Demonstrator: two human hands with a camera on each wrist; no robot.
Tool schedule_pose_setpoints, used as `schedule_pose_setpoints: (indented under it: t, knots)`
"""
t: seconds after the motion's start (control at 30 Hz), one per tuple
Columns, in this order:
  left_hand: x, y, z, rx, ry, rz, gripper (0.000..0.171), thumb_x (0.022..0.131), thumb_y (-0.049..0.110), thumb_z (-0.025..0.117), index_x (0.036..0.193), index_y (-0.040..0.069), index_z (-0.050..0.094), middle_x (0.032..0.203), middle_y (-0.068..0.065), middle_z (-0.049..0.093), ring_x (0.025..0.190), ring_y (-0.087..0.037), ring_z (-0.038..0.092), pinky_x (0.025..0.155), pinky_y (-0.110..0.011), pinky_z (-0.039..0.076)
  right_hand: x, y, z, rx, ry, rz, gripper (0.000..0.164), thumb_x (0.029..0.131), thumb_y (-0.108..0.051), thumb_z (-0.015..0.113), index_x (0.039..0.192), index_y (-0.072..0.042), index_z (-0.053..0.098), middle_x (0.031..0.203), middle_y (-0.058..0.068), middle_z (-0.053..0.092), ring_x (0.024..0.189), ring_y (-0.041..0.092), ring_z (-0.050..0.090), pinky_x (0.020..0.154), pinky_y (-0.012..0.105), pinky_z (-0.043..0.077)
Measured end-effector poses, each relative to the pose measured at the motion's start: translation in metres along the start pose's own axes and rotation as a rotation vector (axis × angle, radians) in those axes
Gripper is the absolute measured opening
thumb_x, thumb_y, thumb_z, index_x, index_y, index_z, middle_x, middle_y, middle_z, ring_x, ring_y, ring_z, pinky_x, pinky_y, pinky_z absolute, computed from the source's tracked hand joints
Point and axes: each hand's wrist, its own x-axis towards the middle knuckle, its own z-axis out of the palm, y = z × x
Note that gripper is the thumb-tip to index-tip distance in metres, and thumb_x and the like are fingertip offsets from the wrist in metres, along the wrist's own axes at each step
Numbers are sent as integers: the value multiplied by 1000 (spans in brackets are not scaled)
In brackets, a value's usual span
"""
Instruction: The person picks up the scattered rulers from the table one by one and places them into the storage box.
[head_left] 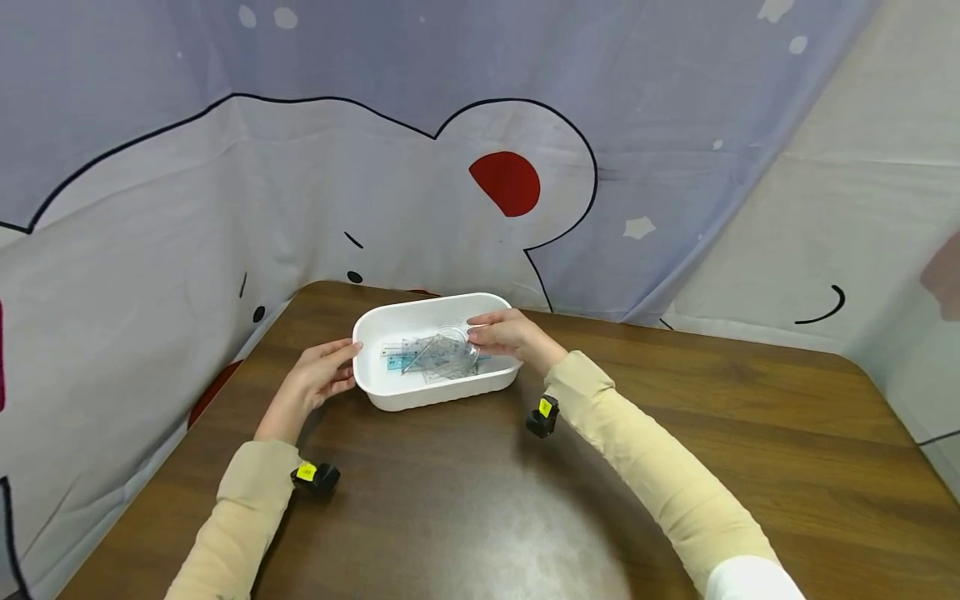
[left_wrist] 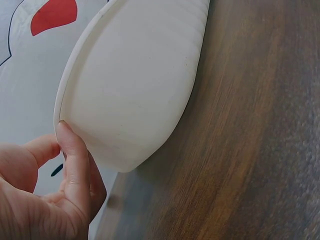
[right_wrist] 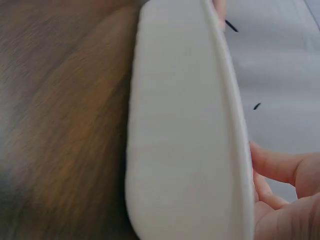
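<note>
Left hand (head_left: 315,379) rests against the left end of the white tub (head_left: 390,398), fingers nearly straight, thumb on the rim. The tub sits on the brown table (head_left: 750,433), toward its far left. Right hand (head_left: 506,332) reaches over the tub's right side, fingers pinching clear plastic rulers (head_left: 435,354) inside. Printed cloth (head_left: 375,167) hangs behind.

— What is carrying everything?

— I see a dark brown wooden table (head_left: 750,467) with rounded corners and visible grain, pushed close to a hanging printed cloth.

— What lies directly on it?

— A white oblong plastic tub (head_left: 420,392) stands flat on the far half of the table, near the back edge. I can make out clear plastic rulers (head_left: 435,357) piled inside it, not on the wood itself. Both wrist views show the tub's wall meeting the wood.
</note>
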Motion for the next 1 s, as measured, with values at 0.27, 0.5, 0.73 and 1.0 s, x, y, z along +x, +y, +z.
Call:
schedule_pose_setpoints:
  t: [0.27, 0.5, 0.73, 1.0]
  knots:
    - [0, 1, 0, -1, 1, -3, 65, 96, 28, 58, 150, 6, 29, 98, 0, 53, 65, -2, 56, 61, -14, 56, 20, 15, -1, 6, -13, -28, 43, 88, 9, 59, 131, 4, 54, 121, 21, 61, 98, 20, 66, 93, 35, 56]
    - [0, 1, 0, -2, -2, -3, 65, 96, 28, 58, 150, 6, 29, 97, 0, 53, 64, -2, 55, 60, -14, 56, 156, 91, -40, 99, -88, -41, 41, 76, 7, 75, 115, -1, 64, 99, 18, 70, 89, 26, 70, 78, 37, 61]
    - [1, 0, -1, 2, -3, 1, 65, 96, 29, 57, 150, 6, 28, 97, 0, 53, 65, -2, 55, 61, -13, 56, 138, 83, -28, 90, -52, -27, 39, 75, 4, 77, 111, -3, 67, 98, 15, 71, 88, 22, 71, 78, 36, 61]
    - [0, -1, 0, 4, 2, -1, 64, 97, 29, 56, 151, 7, 28, 96, 1, 53, 65, -2, 55, 60, -13, 55, 134, 83, -24, -191, 88, -87, 53, 84, -6, 70, 134, -3, 53, 123, 17, 62, 106, 22, 63, 92, 38, 56]
